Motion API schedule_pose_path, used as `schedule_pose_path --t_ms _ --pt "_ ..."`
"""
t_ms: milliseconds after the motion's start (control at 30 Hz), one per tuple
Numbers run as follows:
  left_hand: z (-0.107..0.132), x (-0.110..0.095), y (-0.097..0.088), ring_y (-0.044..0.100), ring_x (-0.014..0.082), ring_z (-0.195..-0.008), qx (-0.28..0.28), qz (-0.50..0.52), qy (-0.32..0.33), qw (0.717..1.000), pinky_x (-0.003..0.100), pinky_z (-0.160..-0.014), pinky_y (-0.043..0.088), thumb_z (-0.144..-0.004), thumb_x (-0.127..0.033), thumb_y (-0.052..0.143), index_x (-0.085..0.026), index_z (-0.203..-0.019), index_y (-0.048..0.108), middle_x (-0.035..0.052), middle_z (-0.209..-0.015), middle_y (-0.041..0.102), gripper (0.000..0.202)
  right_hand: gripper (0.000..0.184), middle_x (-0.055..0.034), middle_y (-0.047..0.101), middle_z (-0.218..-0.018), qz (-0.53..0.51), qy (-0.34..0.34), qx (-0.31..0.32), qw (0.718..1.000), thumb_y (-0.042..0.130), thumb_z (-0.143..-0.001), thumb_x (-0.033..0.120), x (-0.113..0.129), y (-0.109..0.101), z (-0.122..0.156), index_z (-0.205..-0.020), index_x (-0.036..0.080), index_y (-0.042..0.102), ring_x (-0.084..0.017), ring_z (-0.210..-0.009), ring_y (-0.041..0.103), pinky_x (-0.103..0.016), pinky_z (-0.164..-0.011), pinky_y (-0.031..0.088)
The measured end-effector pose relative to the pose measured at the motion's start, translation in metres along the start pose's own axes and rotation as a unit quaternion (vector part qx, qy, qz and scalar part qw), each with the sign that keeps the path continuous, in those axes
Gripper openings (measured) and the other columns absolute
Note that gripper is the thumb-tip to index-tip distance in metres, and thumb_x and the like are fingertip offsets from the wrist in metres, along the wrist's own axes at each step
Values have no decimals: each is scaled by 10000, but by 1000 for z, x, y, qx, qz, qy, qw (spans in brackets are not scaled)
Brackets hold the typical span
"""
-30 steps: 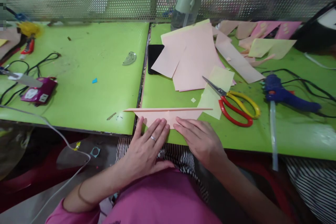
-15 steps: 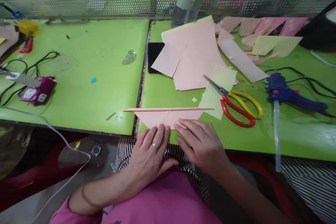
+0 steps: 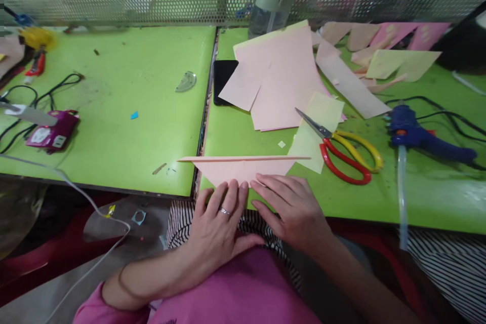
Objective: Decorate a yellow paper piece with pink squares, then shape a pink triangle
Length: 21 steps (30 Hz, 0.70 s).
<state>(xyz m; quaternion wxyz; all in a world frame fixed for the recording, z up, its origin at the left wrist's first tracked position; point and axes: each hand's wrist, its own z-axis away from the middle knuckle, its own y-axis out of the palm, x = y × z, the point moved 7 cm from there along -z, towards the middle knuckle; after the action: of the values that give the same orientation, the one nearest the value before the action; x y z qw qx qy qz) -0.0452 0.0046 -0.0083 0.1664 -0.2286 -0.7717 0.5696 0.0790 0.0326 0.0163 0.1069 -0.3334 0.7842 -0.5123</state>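
A folded pink paper (image 3: 243, 168) lies at the table's front edge, with a narrow raised fold along its far side and slanted ends. My left hand (image 3: 218, 217), a ring on one finger, lies palm down with its fingertips on the paper's near edge. Beside it, my right hand (image 3: 292, 205) rests flat, its fingertips touching the same edge right of the middle. Both hands have their fingers stretched out. Under the paper's right end lies a pale yellow sheet (image 3: 311, 154). Scissors (image 3: 337, 147) with one red and one yellow handle lie partly on that sheet.
Behind are pink sheets (image 3: 284, 76), a black phone (image 3: 222, 81) and a water bottle (image 3: 271, 0). A blue glue gun (image 3: 421, 134) with a glue stick lies right. Cut paper pieces (image 3: 402, 66) lie back right. A protractor piece (image 3: 186, 82) and purple power adapter (image 3: 53, 130) are left.
Both hands have shifted only slightly along the paper's near edge, and my right fingertips sit a little further left. The paper stays in place.
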Motion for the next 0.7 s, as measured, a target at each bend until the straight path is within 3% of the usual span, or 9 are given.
schedule_pose_path --t_ms 233,467,700 --pt "-5 -1 -3 499 270 -1186 11 -22 10 1000 440 -1025 330 -913 -742 263 -177 -1416 516 78 -1365 606 798 257 -94 748 -1112 11 9 23 1000 564 -920 207 -1 -1 -1 -1136 151 691 -222 -1014 659 -386 -878 448" --pt "-5 -4 -3 486 264 -1207 20 -45 25 998 442 -1056 331 -902 -752 276 -168 -1415 509 75 -1353 604 811 387 -95 685 -1275 64 -16 64 996 493 -969 374 -7 -3 16 -1285 188 615 -286 -1201 574 -488 -1016 346" --pt "-6 -6 -2 481 257 -1219 18 -64 29 997 427 -1035 371 -861 -790 274 -145 -1415 506 83 -1333 614 881 424 -130 675 -1281 113 -9 59 992 443 -975 423 -10 -19 22 -1256 166 629 -332 -1237 533 -549 -1040 324"
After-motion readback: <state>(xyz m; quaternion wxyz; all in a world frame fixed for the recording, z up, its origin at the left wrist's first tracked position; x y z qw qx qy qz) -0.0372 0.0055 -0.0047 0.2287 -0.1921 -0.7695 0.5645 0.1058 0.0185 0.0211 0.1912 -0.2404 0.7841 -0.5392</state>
